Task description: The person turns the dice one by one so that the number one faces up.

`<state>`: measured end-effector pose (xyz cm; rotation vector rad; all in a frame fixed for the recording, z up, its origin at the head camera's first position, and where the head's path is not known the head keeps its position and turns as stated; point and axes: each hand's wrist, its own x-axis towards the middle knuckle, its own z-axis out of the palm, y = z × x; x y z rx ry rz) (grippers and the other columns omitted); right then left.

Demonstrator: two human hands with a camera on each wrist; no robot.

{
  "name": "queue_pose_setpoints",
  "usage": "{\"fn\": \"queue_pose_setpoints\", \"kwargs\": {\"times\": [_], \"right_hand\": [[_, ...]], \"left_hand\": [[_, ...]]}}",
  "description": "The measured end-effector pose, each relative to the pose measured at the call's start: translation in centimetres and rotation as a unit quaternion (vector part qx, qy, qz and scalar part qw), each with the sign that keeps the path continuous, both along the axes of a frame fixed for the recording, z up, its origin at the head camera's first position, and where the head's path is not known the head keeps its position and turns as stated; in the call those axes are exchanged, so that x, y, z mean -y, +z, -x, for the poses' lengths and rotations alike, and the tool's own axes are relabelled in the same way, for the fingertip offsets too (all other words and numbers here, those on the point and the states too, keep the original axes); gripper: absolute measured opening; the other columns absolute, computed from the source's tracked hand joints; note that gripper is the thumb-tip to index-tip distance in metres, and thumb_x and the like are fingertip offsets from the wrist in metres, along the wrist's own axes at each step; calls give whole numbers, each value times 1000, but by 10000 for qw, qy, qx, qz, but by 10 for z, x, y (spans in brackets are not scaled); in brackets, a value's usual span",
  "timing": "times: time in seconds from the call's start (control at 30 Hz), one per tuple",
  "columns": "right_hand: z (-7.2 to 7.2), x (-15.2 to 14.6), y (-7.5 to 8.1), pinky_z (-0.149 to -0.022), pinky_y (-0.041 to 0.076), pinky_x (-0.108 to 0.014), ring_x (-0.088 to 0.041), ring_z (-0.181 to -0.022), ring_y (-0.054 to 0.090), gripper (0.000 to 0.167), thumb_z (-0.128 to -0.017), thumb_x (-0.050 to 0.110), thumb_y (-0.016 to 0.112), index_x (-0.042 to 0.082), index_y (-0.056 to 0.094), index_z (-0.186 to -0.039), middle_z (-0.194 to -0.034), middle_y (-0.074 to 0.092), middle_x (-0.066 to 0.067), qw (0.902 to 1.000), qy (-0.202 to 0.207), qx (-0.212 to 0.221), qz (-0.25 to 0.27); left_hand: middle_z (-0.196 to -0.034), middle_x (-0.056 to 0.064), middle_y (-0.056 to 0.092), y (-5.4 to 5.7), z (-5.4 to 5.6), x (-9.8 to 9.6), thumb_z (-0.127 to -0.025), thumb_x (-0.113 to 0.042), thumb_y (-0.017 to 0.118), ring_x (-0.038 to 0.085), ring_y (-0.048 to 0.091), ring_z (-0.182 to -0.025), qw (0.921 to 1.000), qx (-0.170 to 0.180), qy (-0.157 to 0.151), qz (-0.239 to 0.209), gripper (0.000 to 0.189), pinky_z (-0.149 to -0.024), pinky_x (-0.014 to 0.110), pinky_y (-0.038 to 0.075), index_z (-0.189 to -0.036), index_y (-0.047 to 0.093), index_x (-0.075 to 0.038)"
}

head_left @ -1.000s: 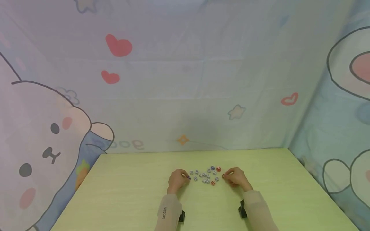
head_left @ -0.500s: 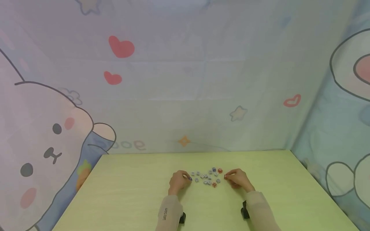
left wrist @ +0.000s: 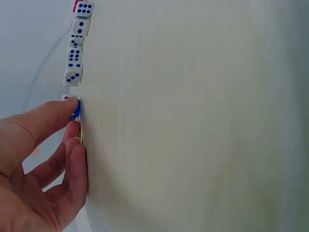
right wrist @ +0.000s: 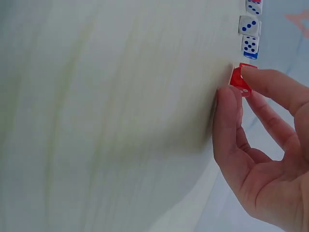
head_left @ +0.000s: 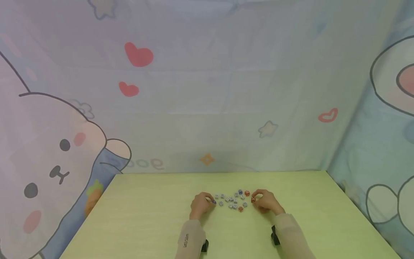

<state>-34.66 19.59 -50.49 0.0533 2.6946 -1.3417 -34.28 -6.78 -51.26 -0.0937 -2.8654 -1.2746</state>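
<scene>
At the left of a loose group of dice, my left hand (head_left: 200, 205) pinches a blue die (left wrist: 76, 110) between thumb and a finger; the hand covers most of the die. My right hand (head_left: 266, 200) has its thumb and forefinger on a red die (head_left: 253, 199) at the group's right side. In the right wrist view, the thumb presses this red die and the other fingers curl below it. Several white dice (head_left: 231, 199) with dark pips lie between the hands. Another red die (head_left: 240, 209) lies nearest the front of the group.
At the back of the group are a blue die (head_left: 240, 191) and a red die (head_left: 247, 193). A pale yellow-green table (head_left: 145, 216) bears everything. Behind it hangs a printed cloth (head_left: 194, 90), and another cloth side (head_left: 381, 151) stands at the right.
The head view has shifted slightly, moving the scene down and right. The red die at my right hand now shows more fully between the fingers. My left hand stays at the blue die.
</scene>
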Motion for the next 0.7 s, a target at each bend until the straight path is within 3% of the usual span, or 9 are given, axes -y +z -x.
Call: {"fn": "queue_pose_setpoints", "kwargs": {"times": [0.27, 0.47, 0.7], "right_hand": [[-1, -1, -7, -42, 42, -23, -10, -44, 43, 15, -75, 6, 65, 6, 58, -88, -51, 48, -1, 9998, -50, -172, -66], [-2, -2, -3, -44, 45, -26, -13, -49, 50, 13, -77, 11, 66, 7, 60, -88, -64, 57, -8, 9997, -4, -189, -125], [-1, -8, 1, -45, 47, -27, -15, -54, 52, 14, -80, 15, 64, 5, 63, -90, -69, 57, -9, 9995, 178, -147, -222]], "left_hand": [[-76, 8, 67, -2, -5, -1, -74, -15, 70, 13, 52, -47, 10000, -68, -18, 46, 11, -42, 25, 38, -83, 68, -9], [-76, 8, 67, -2, -4, -2, -74, -14, 70, 13, 51, -48, 9999, -109, 5, 94, 10, -42, 25, 38, -83, 68, -10], [-77, 7, 66, 0, -1, -1, -74, -14, 70, 17, 56, -61, 9997, -174, 44, 140, 10, -50, 30, 39, -83, 67, -11]]}}
